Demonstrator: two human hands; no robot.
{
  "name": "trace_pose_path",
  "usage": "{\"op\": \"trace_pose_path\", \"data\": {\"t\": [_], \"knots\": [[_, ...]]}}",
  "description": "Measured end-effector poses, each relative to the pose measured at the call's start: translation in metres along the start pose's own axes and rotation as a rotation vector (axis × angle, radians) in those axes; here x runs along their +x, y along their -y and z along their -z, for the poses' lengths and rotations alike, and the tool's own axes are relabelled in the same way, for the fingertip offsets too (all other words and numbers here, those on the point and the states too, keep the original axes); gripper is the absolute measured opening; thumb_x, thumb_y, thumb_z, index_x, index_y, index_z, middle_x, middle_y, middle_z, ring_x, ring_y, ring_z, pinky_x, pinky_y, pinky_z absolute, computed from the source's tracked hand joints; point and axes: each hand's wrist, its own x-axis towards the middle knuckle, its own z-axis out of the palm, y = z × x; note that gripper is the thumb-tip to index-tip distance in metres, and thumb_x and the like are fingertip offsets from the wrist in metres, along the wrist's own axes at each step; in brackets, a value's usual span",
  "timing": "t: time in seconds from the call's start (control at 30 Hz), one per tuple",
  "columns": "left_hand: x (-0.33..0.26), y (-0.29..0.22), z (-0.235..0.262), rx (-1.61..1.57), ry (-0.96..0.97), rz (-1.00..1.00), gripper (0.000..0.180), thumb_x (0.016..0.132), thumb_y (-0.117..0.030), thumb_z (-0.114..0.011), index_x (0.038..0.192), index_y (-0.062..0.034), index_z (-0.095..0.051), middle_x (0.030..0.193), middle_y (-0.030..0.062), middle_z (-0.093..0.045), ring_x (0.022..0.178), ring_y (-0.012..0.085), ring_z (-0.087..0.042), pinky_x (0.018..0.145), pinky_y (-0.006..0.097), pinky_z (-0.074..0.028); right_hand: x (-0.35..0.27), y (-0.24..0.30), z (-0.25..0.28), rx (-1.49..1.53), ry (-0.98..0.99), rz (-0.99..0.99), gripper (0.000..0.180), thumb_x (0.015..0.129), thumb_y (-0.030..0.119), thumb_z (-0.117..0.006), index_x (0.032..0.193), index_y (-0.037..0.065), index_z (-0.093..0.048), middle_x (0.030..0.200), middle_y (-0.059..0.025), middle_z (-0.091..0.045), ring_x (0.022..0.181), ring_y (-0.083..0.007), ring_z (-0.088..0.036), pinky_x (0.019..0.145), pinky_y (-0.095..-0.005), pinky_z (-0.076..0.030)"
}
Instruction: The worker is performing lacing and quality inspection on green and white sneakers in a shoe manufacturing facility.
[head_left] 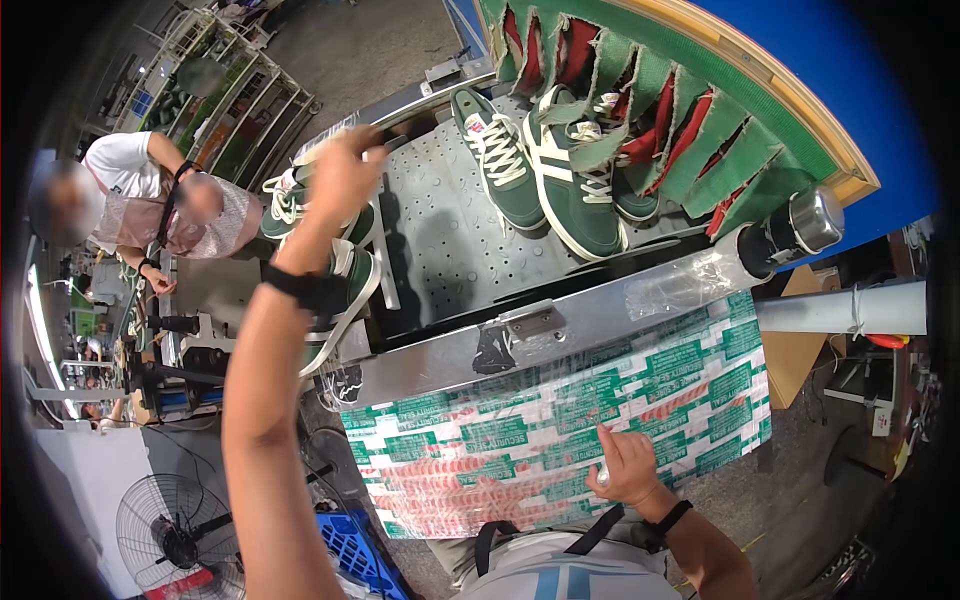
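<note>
My left hand point(345, 170) is stretched out over the perforated grey conveyor plate point(450, 240), fingers closed on a small dark object at its far left edge; what it is I cannot tell. Just under that arm lie two green-and-white sneakers point(330, 290). Two more green sneakers with white stripes point(545, 170) sit further right on the plate, at the mouth of a tunnel with green and red fabric flaps point(680, 120). My right hand point(620, 465) rests low against the green, red and white printed panel point(560, 430) on the machine's front, fingers curled around a small pale object.
A person in a white shirt and patterned apron point(150, 205) works at the left beside racks point(230, 100). A floor fan point(180, 535) and a blue crate point(350, 550) stand at the lower left. A metal roller end point(815, 220) and white tube point(850, 308) stick out at the right.
</note>
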Motion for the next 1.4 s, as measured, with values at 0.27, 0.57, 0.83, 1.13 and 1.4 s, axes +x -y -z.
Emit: {"op": "trace_pose_path", "data": {"t": [0.27, 0.57, 0.83, 1.13, 1.4], "knots": [[0.039, -0.048, -0.183, -0.442, -0.002, 0.553, 0.06, 0.08, -0.037, -0.1, 0.119, 0.0063, -0.083, 0.113, 0.0166, -0.085, 0.097, 0.0281, -0.082, 0.09, 0.043, -0.064, 0.018, 0.002, 0.003, 0.034, -0.009, -0.002, 0.071, 0.086, 0.025, -0.077, 0.15, -0.004, -0.067, 0.118, -0.0132, -0.072, 0.102, -0.0298, -0.07, 0.093, -0.0462, -0.057], [-0.047, -0.042, -0.021, -0.898, 0.186, 0.543, 0.037, 0.101, -0.036, -0.083, 0.114, -0.0016, -0.079, 0.092, 0.002, -0.079, 0.077, 0.0125, -0.074, 0.07, 0.032, -0.06, -0.004, 0.006, -0.003, 0.068, -0.073, 0.026, 0.078, 0.08, 0.025, -0.078, 0.151, -0.005, -0.064, 0.11, -0.0136, -0.069, 0.097, -0.0319, -0.068, 0.089, -0.0481, -0.056], [-0.381, -0.123, 0.038, -0.637, 0.056, 0.549, 0.041, 0.093, -0.014, -0.081, 0.129, 0.0011, -0.073, 0.115, 0.0004, -0.076, 0.101, 0.0109, -0.067, 0.095, 0.032, -0.056, -0.007, 0.0, -0.011, 0.134, -0.087, 0.001, 0.084, 0.08, 0.023, -0.079, 0.157, -0.004, -0.059, 0.12, -0.0196, -0.07, 0.106, -0.0401, -0.069, 0.094, -0.0526, -0.055], [-0.557, -0.142, -0.091, -0.37, -0.091, 0.479, 0.058, 0.091, -0.019, -0.094, 0.14, 0.0008, -0.069, 0.118, 0.0223, -0.082, 0.102, 0.0343, -0.081, 0.089, 0.043, -0.063, 0.007, 0.005, -0.018, 0.036, -0.096, 0.045, 0.086, 0.082, 0.02, -0.078, 0.162, -0.003, -0.056, 0.12, -0.0182, -0.068, 0.107, -0.0381, -0.067, 0.095, -0.0513, -0.055], [-0.571, -0.08, -0.034, -1.114, 0.291, 0.868, 0.019, 0.108, -0.018, -0.078, 0.12, -0.0035, -0.081, 0.098, 0.0074, -0.08, 0.066, 0.0146, -0.069, 0.06, 0.032, -0.061, 0.002, 0.116, 0.044, 0.434, 0.044, 0.037, 0.084, 0.083, 0.016, -0.078, 0.161, -0.004, -0.055, 0.115, -0.0196, -0.067, 0.106, -0.039, -0.067, 0.094, -0.0507, -0.056]]}}
